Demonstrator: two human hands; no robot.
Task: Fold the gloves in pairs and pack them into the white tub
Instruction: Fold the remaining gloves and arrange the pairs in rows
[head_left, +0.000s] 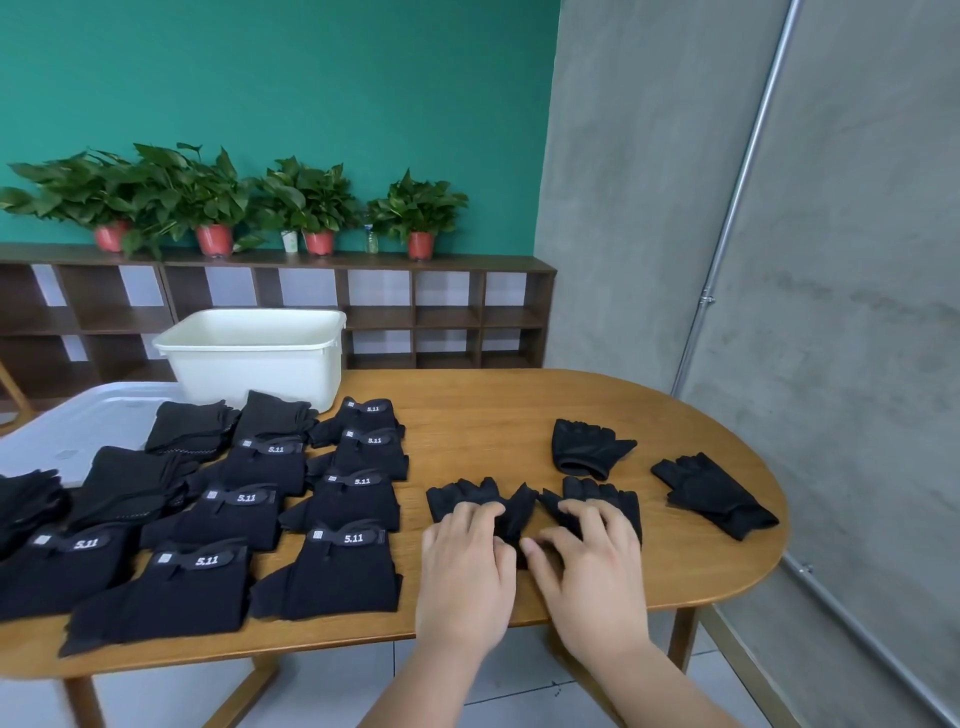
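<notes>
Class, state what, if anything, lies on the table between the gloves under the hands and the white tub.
Rows of folded gloves lie between the gloves being handled and the white tub; lifted over them, nothing visible blocks the open top.

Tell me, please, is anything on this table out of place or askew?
Nothing is spilled or damaged. On the right end of the table, one loose glove and another glove near the edge lie unfolded and askew, unlike the folded pairs in rows on the left.
</notes>
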